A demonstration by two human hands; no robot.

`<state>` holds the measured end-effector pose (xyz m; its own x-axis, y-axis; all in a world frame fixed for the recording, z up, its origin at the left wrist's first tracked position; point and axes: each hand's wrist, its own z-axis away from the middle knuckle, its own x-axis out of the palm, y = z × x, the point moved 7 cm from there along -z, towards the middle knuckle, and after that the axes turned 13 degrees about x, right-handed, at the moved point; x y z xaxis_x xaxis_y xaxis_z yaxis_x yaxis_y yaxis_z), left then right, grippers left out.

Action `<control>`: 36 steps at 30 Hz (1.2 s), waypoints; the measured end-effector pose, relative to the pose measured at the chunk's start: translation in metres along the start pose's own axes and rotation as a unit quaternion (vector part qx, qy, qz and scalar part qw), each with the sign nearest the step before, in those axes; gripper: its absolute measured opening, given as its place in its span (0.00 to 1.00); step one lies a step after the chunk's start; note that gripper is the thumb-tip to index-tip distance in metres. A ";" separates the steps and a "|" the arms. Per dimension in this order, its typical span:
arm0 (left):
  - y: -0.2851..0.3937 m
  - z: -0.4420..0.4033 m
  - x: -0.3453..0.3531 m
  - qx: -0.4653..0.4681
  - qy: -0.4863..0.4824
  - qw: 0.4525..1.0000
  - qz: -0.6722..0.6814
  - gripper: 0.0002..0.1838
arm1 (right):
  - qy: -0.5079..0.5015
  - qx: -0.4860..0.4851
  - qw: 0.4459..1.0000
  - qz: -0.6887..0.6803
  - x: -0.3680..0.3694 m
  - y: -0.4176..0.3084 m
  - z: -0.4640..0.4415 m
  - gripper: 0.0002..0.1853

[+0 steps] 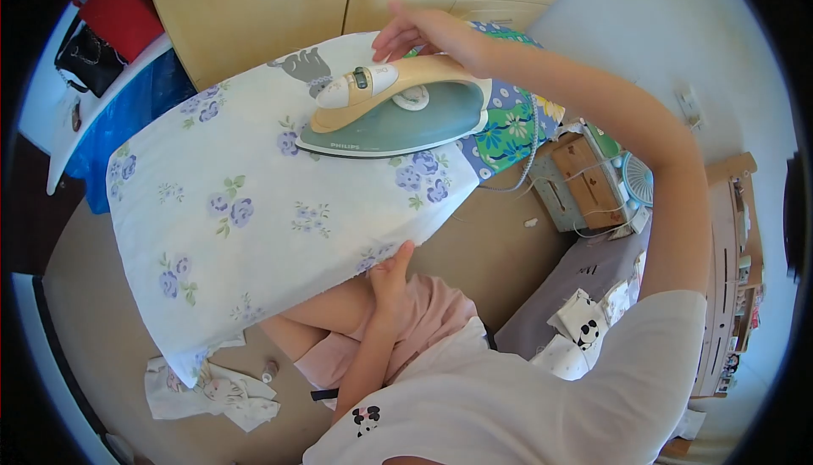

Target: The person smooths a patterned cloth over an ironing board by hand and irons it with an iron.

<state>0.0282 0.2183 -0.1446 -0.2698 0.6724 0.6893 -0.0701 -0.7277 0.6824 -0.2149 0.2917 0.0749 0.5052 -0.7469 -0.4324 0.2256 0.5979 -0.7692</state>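
Note:
A white cloth with purple flowers [229, 202] is spread over the ironing board, its near edge hanging down. My left hand [390, 272] is closed on this near edge, thumb on top. On the cloth's right part rests a green and beige iron [432, 113], soleplate down, its tip pointing left. My right hand [415, 35] is just beyond the iron's handle, with fingers loosely bent and apart, holding nothing. A blue and green patterned cover [508, 135] shows at the board's right end, behind the iron, with the cord [532, 156] running down beside it.
Pale cabinets [254, 8] stand behind the board. Crumpled white cloth [216, 393] and a small bottle [270, 371] lie on the floor. At the right are a small drawer box [584, 181], a blue fan [637, 179] and panda-print fabric [583, 321]. A black bag [89, 58] is at upper left.

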 end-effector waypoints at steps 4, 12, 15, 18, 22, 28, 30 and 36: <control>-0.004 -0.003 -0.008 0.038 -0.023 0.999 -0.004 0.13 | -0.026 0.055 0.995 -0.083 -0.006 -0.003 0.000 0.32; 0.027 -0.006 -0.022 0.160 0.038 0.985 0.052 0.16 | -0.003 -0.097 0.939 0.331 0.024 -0.033 0.027 0.22; 0.045 -0.003 -0.021 0.170 0.061 0.976 0.122 0.19 | 0.008 -0.110 0.919 0.379 0.032 -0.024 0.025 0.24; 0.060 0.004 -0.029 0.177 0.106 0.969 0.136 0.22 | -0.032 -0.020 0.926 0.375 0.036 -0.021 0.020 0.28; 0.080 0.007 -0.041 0.144 0.175 0.972 0.065 0.24 | 0.015 -0.016 0.924 0.382 0.033 -0.025 0.026 0.25; 0.086 0.013 -0.037 0.173 0.189 0.966 0.036 0.25 | -0.061 -0.081 0.886 0.452 0.036 -0.044 0.040 0.23; 0.084 0.009 -0.035 0.186 0.169 0.966 0.053 0.26 | -0.060 -0.128 0.895 0.424 0.044 -0.055 0.056 0.23; 0.086 0.001 -0.028 0.098 0.130 0.986 0.021 0.24 | -0.079 -0.168 0.877 0.443 0.084 -0.064 0.058 0.21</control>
<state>0.0306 0.1375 -0.1051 -0.5076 0.5658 0.6498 0.1259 -0.6973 0.7056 -0.1390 0.2075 0.1149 0.4724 0.0337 -0.8807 -0.5590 0.7841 -0.2698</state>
